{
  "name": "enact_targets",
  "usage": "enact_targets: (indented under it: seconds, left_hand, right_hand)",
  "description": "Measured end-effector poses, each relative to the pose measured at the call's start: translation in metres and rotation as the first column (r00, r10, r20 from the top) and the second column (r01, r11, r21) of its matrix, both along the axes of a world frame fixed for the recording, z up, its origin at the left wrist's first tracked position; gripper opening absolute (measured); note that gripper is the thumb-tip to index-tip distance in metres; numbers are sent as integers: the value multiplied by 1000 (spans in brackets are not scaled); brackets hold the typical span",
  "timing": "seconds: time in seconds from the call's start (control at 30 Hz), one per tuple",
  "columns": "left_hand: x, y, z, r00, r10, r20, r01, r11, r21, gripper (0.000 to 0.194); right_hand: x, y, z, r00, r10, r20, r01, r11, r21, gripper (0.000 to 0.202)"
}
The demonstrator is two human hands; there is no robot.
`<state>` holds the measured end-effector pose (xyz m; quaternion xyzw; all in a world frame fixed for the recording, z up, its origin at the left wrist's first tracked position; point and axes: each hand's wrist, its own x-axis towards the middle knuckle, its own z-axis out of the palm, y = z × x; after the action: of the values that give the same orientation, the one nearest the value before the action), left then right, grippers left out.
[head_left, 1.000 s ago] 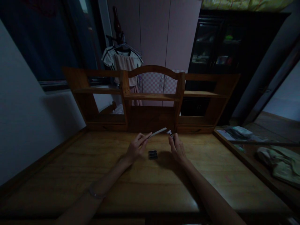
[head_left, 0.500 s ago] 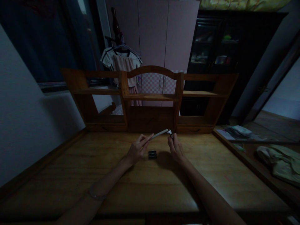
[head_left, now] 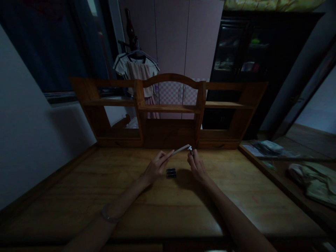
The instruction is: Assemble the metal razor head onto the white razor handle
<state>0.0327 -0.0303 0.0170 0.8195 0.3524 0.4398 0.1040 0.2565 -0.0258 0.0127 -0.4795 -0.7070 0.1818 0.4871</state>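
Observation:
My left hand (head_left: 156, 166) is closed on one end of a thin pale strip (head_left: 181, 149), which slants up to the right. In my right hand (head_left: 197, 167) is a small tool with a shiny metal head (head_left: 190, 148), its dark handle mostly hidden by the fingers. The metal head meets the far end of the strip. Both hands are above the wooden desk (head_left: 126, 213). Between them, nearer to me, several small dark cylinders (head_left: 171, 173) lie side by side on the desk top.
A wooden shelf unit (head_left: 170, 109) stands along the desk's back edge. To the right, beyond the desk's raised edge, lie plastic-wrapped items (head_left: 269, 147) and a pale cloth bag (head_left: 315, 182). Clothes (head_left: 139, 71) hang behind the shelf on the left.
My left hand has shifted slightly to the right with the strip. My right hand and the tool have hardly moved.

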Motion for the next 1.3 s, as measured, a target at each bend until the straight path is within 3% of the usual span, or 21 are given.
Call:
enact_targets:
  seconds: [0.2,0.57,0.83,1.3]
  left_hand:
    - [-6,5,-1,999,7,34,-5,999,-39,43]
    - [-2,7,-4,999,-10,50,15,996,-90,42]
    - [-1,0,3,997,-53,47,57,994,-91,42]
    - [2,1,2,998,-50,42,55,991,-119,41]
  right_hand:
    - [2,4,-7,999,-39,31,39,999,-2,32]
    - [1,3,-5,998,-45,52,46,999,-16,32]
    - [2,6,-11,992,-91,86,93,995,-21,42]
    - [0,3,1,994,-53,101,51,998,20,25]
